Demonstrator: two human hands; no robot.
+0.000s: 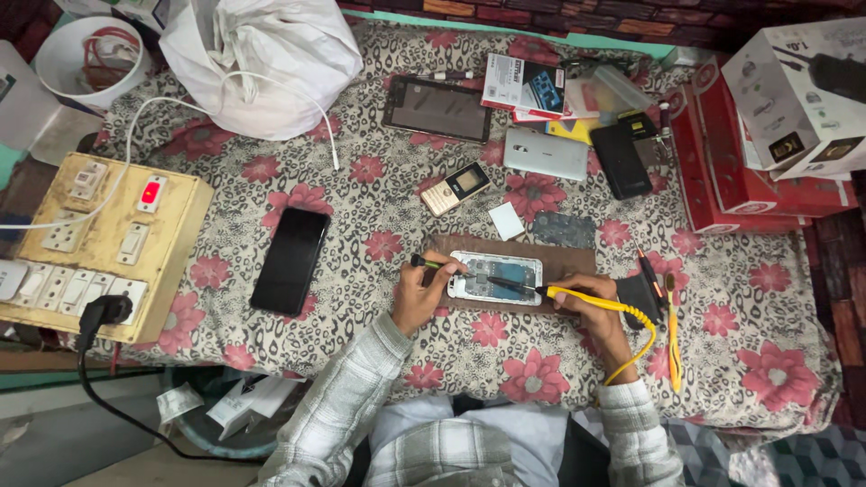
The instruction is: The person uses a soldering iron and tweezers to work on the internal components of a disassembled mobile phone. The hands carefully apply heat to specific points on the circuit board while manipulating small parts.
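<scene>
Seen from above, a person sits at a counter [722, 379] covered in a floral and leopard-print cloth. An opened phone [495, 276] with its insides exposed lies flat on a brown mat [568, 261], likely so it stays steady and off the cloth. The left hand [417, 298] is closed around a dark, green-tipped tool [433, 263] laid at the phone's left edge, seemingly bracing it. The right hand [586, 311] is closed around a yellow-handled soldering iron [532, 289], its tip over the board and its yellow coiled cord [642, 347] trailing right. Spare devices sit pushed out of reach: one black smartphone [290, 260], one gold keypad phone [456, 188], one tablet [437, 108], one silver phone [546, 153]. One switchboard [99, 243] sits at left, one white bag [262, 59] behind.
</scene>
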